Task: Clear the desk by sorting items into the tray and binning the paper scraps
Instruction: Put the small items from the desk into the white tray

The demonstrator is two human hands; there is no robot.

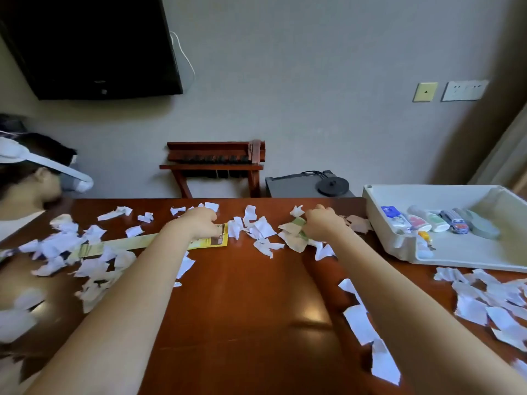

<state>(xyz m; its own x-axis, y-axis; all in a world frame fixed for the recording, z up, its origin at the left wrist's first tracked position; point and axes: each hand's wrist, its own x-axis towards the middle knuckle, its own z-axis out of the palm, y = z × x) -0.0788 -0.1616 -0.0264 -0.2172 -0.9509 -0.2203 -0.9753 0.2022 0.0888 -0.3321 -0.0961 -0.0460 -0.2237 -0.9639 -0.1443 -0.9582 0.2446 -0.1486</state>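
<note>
White paper scraps (263,228) lie scattered over the brown desk (245,297), thick at the left, the far edge and the right front. My left hand (201,222) is curled on the right end of a long yellow-green paper strip (119,243) near the desk's far side. My right hand (322,223) grips a bunch of tan and green scraps (293,230). A white tray (462,252) stands at the far right, holding small tubes, a toy car (456,222) and a grey flat object.
Another person wearing a white headset (45,166) sits at the desk's left end. Behind the desk stand a wooden rack (214,163) and a dark box with a black round stand (332,185). A wall-mounted TV hangs at the upper left.
</note>
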